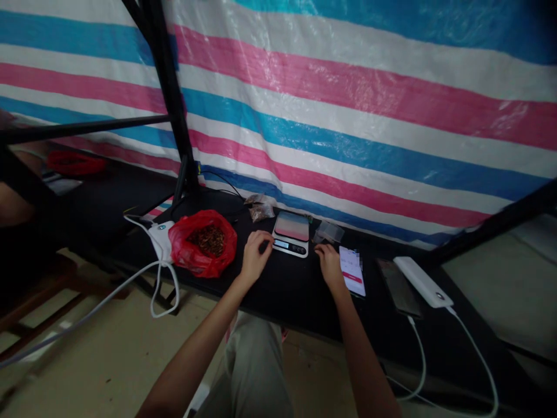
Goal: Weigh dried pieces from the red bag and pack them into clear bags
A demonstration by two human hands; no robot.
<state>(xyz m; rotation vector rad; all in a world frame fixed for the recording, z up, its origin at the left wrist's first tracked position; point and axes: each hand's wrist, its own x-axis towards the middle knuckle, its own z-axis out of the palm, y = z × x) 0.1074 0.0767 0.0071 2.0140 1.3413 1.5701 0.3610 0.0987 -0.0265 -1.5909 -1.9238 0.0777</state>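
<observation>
A small digital kitchen scale (299, 251) with a lit display stands on the black table, its shiny top plate bare. My left hand (256, 255) is at its left edge, thumb and forefinger curled close together in a pinch by the display. Whether anything is between those fingertips is too small to tell. To the right of the scale, my right hand (329, 264) rests low with fingers bent inward and tips together; what they hold, if anything, is hidden. Just behind that hand lies a clear plastic box (329, 231). A phone (352, 271) with a lit screen lies beside my right wrist.
Left of my hands sits a red plastic bag (224, 255) of small brown pieces, against a white power strip (162, 241). Small clear packets (261, 212) lie behind the scale. A dark phone (398, 287) and white power bank (422, 281) with cables are at right. Striped sheeting (348, 128) hangs behind.
</observation>
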